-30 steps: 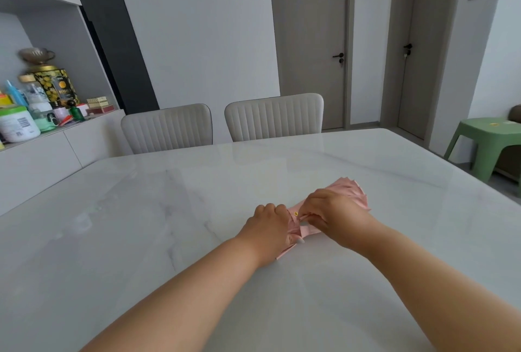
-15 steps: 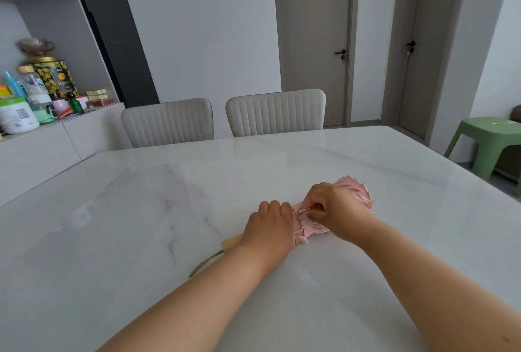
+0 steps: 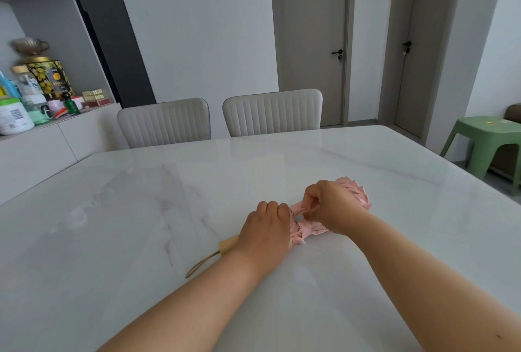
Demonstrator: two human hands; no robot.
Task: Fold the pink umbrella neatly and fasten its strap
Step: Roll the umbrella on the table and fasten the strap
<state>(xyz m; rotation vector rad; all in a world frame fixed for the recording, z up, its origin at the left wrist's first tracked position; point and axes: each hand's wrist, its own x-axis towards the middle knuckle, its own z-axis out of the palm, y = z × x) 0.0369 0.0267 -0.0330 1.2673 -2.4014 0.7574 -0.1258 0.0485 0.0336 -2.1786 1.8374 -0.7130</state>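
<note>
Right hand (image 3: 331, 206) pinches the strap (image 3: 299, 210); left hand (image 3: 266, 232) curls round the umbrella (image 3: 353, 192), lying mid-table (image 3: 141, 225), edges well apart, room all round. Sideboard tin (image 3: 52, 78) lettering too blurred to read.

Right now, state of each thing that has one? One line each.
pink umbrella: collapsed, canopy bunched, lying on the table.
strap: pulled up, not yet fastened.
left hand: grips the umbrella near the wooden handle.
right hand: pinches the strap.
wrist loop: slack on the table.
both doors: closed.
</note>
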